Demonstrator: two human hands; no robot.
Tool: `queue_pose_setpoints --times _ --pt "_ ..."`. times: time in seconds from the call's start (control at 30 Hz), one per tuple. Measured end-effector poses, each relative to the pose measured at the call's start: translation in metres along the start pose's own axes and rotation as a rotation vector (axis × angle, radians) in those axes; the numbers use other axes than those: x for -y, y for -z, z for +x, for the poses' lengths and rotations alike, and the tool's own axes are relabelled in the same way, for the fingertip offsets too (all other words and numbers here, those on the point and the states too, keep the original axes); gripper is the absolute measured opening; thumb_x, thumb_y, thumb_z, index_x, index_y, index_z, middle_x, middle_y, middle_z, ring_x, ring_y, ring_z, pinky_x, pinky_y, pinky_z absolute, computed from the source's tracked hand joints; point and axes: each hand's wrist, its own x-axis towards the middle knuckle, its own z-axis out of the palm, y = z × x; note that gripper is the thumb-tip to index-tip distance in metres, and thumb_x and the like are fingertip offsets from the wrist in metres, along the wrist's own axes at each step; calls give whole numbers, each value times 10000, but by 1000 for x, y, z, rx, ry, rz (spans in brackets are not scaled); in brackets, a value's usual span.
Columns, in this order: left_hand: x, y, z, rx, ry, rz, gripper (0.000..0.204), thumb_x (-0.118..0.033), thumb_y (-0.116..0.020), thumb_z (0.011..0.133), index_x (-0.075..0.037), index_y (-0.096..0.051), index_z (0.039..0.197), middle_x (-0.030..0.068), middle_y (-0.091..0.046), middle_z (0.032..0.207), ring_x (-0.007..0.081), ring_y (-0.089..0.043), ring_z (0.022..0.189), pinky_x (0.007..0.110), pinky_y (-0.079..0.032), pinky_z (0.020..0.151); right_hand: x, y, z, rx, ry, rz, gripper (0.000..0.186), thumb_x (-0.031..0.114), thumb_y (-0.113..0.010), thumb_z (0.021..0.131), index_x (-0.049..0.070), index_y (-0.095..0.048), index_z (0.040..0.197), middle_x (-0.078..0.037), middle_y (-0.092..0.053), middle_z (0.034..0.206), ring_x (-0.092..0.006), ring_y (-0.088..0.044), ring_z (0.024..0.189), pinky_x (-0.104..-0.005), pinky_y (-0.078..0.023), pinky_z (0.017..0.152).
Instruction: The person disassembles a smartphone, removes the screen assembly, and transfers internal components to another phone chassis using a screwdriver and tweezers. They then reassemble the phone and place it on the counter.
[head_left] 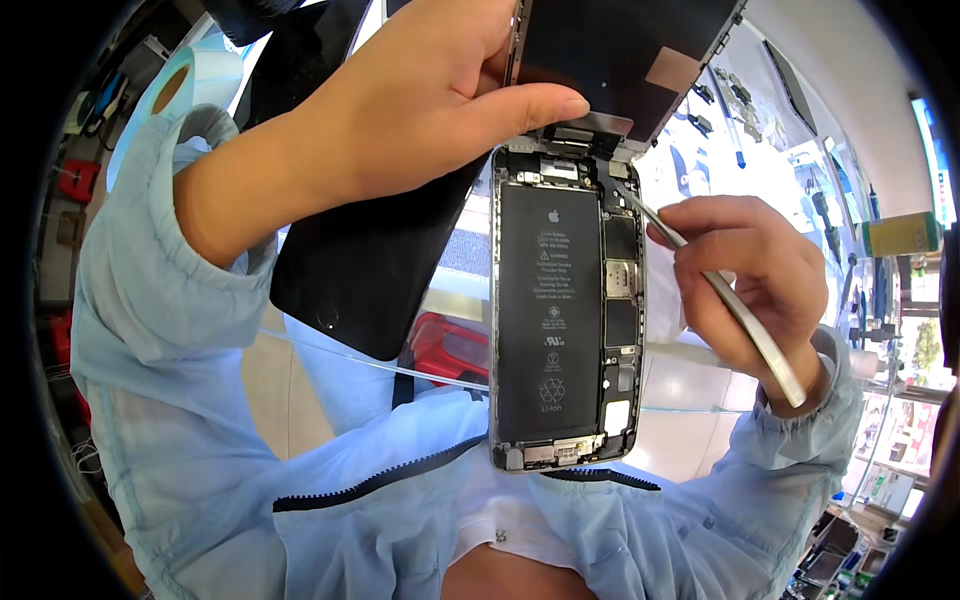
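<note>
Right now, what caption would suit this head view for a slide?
Left hand lifts the screen panel off an opened phone while right hand probes it with tweezers.

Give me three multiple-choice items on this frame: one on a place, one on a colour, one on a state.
1. Where does the tip of the metal tweezers in the right hand touch?
A. the phone's bottom edge
B. the upper right of the opened phone body, near the hinge
C. the roll of tape

2. What colour is the large battery inside the phone?
A. black
B. white
C. red

3. What state is the phone's screen panel in?
A. pressed shut on the body
B. lying flat on a table
C. lifted open and held up by the left hand

Answers: 1 B, the tip meets the board beside the top connectors. 2 A, it is a black slab filling the left of the case. 3 C, the thumb and fingers grip the raised panel above the body.
</note>
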Motion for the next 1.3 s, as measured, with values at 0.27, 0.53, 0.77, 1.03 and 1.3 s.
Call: queue_pose_setpoints --times 0.27,0.53,0.77,1.03,1.3 --pt "9 3 2 6 1 46 516 9 -590 860 18 -266 1261 70 -573 857 54 -541 660 190 -435 529 -1 -8 -9 -121 -277 318 124 -53 -630 741 -22 -590 854 -144 -663 893 -110 -617 710 -216 -492 638" --pt "-3 2 0 8 -20 108 527 -2 -591 861 15 -266 1276 62 -564 823 53 -526 618 185 -413 509 -5 -3 -10 -70 -286 270 113 -36 -631 761 -23 -582 862 -134 -657 898 -100 -605 720 -209 -482 638" --pt "2 0 1 -16 -27 116 543 -8 -592 862 17 -259 1290 66 -566 815 53 -524 609 184 -406 506 -10 -4 -7 -118 -450 554 117 -38 -620 796 -52 -556 893 -145 -644 934 -123 -619 799 -225 -494 731" --pt "0 3 2 31 -26 109 629 0 -580 866 4 -182 1354 74 -567 863 58 -523 619 192 -417 516 -3 -1 -10 -57 -426 408 104 -27 -634 782 -34 -573 867 -161 -645 916 -169 -639 810 -278 -520 705" --pt "-7 7 4 83 45 120 613 17 -553 877 5 -178 1363 78 -565 930 67 -538 674 213 -447 546 1 -11 -10 13 273 -293 146 -32 -630 635 -27 -609 779 -181 -625 889 -265 -654 780 -282 -555 651"
